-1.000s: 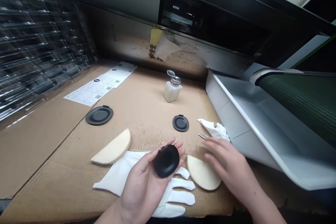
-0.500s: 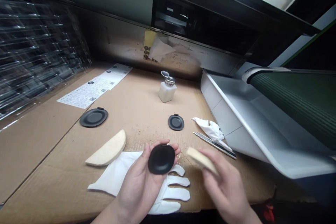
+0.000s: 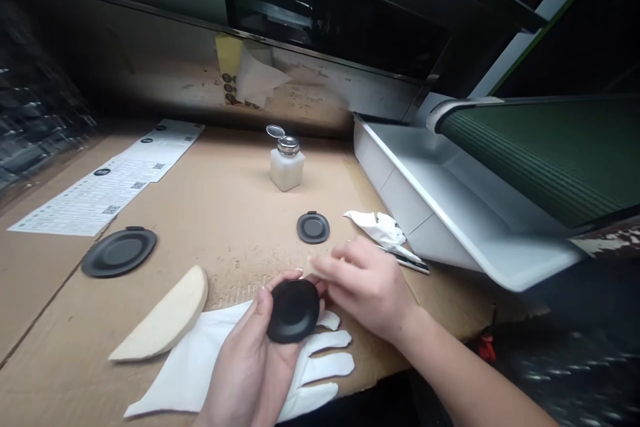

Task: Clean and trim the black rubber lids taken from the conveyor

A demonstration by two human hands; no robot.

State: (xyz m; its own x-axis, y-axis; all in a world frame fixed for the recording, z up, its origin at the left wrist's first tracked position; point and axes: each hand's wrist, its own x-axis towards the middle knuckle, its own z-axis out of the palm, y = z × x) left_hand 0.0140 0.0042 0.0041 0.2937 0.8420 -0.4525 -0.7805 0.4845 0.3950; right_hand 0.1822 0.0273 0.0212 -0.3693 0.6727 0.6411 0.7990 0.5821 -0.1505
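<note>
While the left hand (image 3: 249,373) cradles a black compact (image 3: 293,311), right hand (image 3: 367,287) pinching sponge (image 3: 313,267)

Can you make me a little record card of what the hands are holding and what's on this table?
Left hand: holds a black rounded disc
Right hand: pinches a cream pad, mostly hidden by the fingers
Things: white cotton glove under the hands; second cream pad beside it
Rest: cardboard sheet; two flat black discs; dispenser bottle, lid open; printed sheets; white cloth; slim metal tool; white tray
</note>
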